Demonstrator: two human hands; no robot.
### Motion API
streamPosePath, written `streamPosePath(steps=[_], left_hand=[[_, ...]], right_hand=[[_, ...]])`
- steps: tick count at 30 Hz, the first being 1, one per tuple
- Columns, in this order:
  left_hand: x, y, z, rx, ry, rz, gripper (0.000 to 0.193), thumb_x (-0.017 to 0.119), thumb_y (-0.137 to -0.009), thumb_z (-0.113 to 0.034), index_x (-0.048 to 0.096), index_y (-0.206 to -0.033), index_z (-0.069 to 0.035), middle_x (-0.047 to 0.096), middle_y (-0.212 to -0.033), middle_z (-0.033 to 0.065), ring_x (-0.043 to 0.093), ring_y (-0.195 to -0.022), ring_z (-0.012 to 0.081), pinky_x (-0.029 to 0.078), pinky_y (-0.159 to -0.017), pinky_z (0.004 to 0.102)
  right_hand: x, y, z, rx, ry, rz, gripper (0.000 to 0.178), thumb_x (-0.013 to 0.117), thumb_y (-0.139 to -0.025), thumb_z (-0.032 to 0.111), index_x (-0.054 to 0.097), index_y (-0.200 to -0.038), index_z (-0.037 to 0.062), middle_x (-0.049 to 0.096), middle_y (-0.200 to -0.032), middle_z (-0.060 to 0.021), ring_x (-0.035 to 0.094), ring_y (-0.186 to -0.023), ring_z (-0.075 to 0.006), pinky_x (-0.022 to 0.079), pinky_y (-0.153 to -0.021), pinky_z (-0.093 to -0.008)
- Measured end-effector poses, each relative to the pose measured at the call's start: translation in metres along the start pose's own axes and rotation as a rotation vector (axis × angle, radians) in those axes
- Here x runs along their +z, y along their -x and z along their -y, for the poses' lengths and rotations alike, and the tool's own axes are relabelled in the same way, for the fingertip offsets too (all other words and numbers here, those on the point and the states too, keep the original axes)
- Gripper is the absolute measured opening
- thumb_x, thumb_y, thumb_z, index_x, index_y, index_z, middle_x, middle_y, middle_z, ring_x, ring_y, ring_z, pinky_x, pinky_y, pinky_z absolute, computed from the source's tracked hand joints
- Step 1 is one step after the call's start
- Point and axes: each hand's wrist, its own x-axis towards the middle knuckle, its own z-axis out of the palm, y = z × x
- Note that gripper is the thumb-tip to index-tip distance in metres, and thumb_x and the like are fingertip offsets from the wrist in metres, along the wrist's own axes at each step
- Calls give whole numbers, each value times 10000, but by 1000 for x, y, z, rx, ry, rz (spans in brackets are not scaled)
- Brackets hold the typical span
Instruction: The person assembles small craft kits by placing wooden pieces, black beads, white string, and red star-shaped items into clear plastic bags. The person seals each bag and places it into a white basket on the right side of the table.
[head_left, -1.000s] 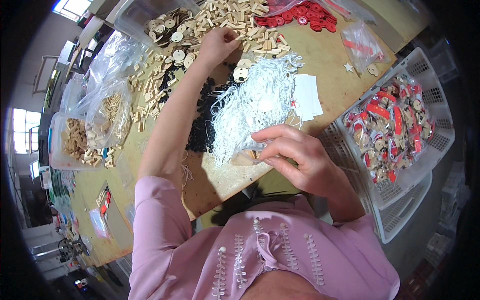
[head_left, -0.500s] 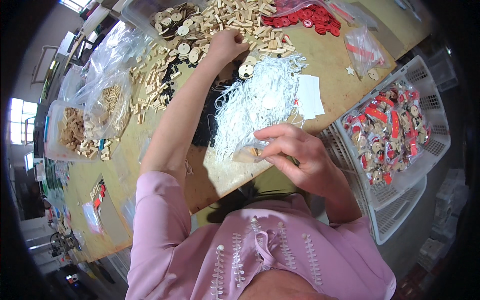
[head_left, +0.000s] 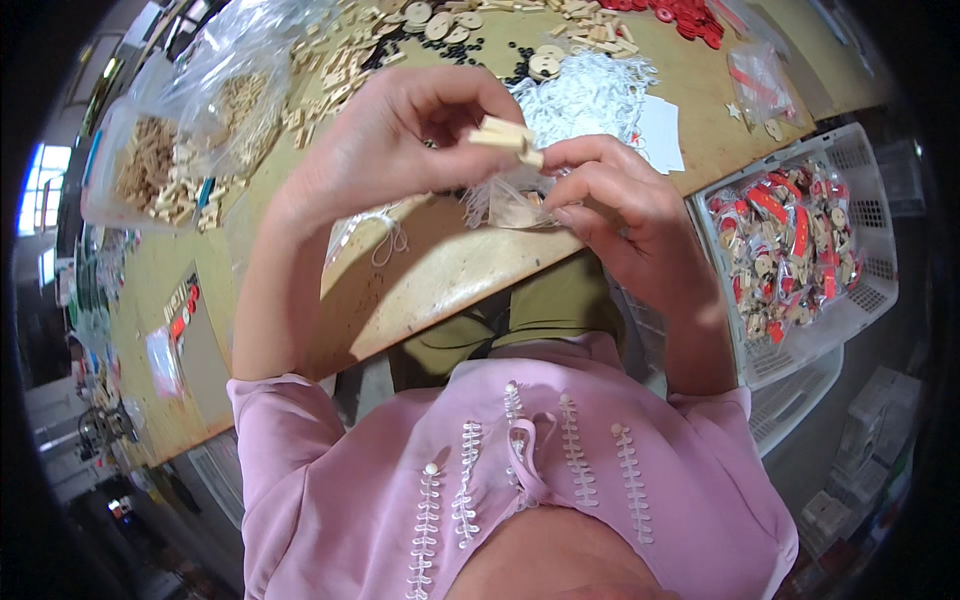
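Observation:
My left hand (head_left: 410, 135) is closed on a few small wooden blocks (head_left: 502, 133), held between thumb and fingers close to my right hand. My right hand (head_left: 625, 195) pinches the edge of a small clear plastic bag (head_left: 518, 207), which hangs just above the table's near edge. Pale wooden pieces show dimly through the bag. Behind the hands lies a heap of white strings (head_left: 585, 95), partly hidden by my fingers. A loose loop of white string (head_left: 392, 235) rests on the table below my left wrist.
Wooden blocks, round wooden discs (head_left: 438, 25) and black beads (head_left: 470, 50) spread across the far table. Red discs (head_left: 690, 18) lie far right, white cards (head_left: 662, 130) beside the strings. A plastic tub (head_left: 100, 190) stands left. On my right, a white basket (head_left: 868, 230) holds filled bags.
My left hand has come back from the far block pile to the bag, now carrying wooden blocks. My right hand still holds the bag. The whole view has shifted.

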Motion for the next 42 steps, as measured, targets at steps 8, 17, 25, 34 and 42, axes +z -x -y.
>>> streamPosePath(steps=[8, 17, 25, 34, 42], left_hand=[[13, 62, -9, 163, -170, -328, 226, 738, -865, -71, 724, -1091, -68, 658, -817, 10, 613, -730, 77, 505, -661, 242], [9, 80, 33, 273, -421, -196, 129, 664, -997, -173, 704, -1025, -54, 621, -923, -1, 555, -840, 83, 443, -728, 238], [20, 72, 45, 158, 61, -263, 153, 687, -953, -153, 680, -953, 0, 659, -847, 70, 623, -781, 179, 490, -694, 293], [24, 79, 46, 232, -249, -474, 53, 752, -833, -62, 719, -826, -21, 692, -803, 68, 636, -750, 200, 485, -686, 309], [26, 79, 43, 135, -187, -547, 46, 760, -803, -12, 734, -840, -12, 701, -783, 71, 635, -719, 201, 476, -670, 308]], right_hand=[[30, -11, 24, -60, 75, 61, 89, 658, -854, -17, 661, -934, 22, 664, -1170, -148, 670, -1048, -301, 539, -882, -356], [37, -33, 14, -6, -75, 117, 88, 675, -887, 13, 672, -974, 2, 680, -1049, -106, 681, -967, -218, 543, -858, -316], [38, -42, -1, 237, -541, -138, 175, 661, -966, 28, 688, -1139, 11, 707, -1073, -34, 671, -939, -103, 537, -856, -248], [-32, -59, -118, 410, 2, -293, 150, 633, -908, 28, 748, -1005, 22, 714, -853, -16, 629, -779, -71, 516, -706, -253], [-157, -77, -270, 712, 889, -513, 392, 766, -844, 377, 703, -1023, 34, 730, -1019, -172, 684, -1016, -367, 529, -895, -459]])
